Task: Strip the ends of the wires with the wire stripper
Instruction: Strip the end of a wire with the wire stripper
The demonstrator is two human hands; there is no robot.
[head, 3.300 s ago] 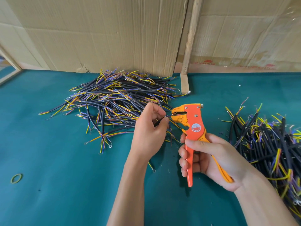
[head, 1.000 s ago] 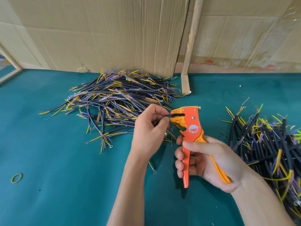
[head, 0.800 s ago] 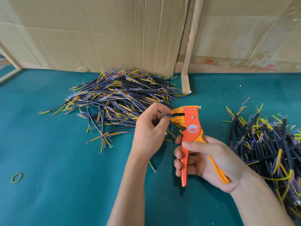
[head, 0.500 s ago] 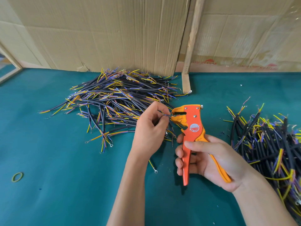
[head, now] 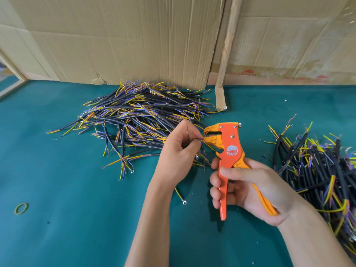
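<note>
**Wire end held at the mouth of the orange stripper**

The left hand [head: 178,151] holds a thin cable with a black sheath and coloured inner wires [head: 200,140]. The thumb and the first fingers are curled and pinch the cable close to its end, and the end points to the right, into the head of the tool. The other end of this cable, a yellow lead with a small metal ring terminal [head: 181,196], comes out below the wrist and lies on the table.

The right hand [head: 248,186] grips the orange and yellow plastic wire stripper [head: 227,151]. Its fingers are wrapped around the two handles and the thumb lies across the front. The tool stands almost upright above the table, with its head to the left. The jaws are slightly apart, and the wire end is just at their opening; I cannot tell if they already bite it.

Behind the left hand a large pile of similar black cables [head: 138,116] lies on the teal green table cover [head: 67,218]. A second pile of cables [head: 319,166] lies at the right edge. A small yellow-green rubber band [head: 21,208] lies at the left. Brown cardboard sheets [head: 125,39] stand behind the table.
</note>
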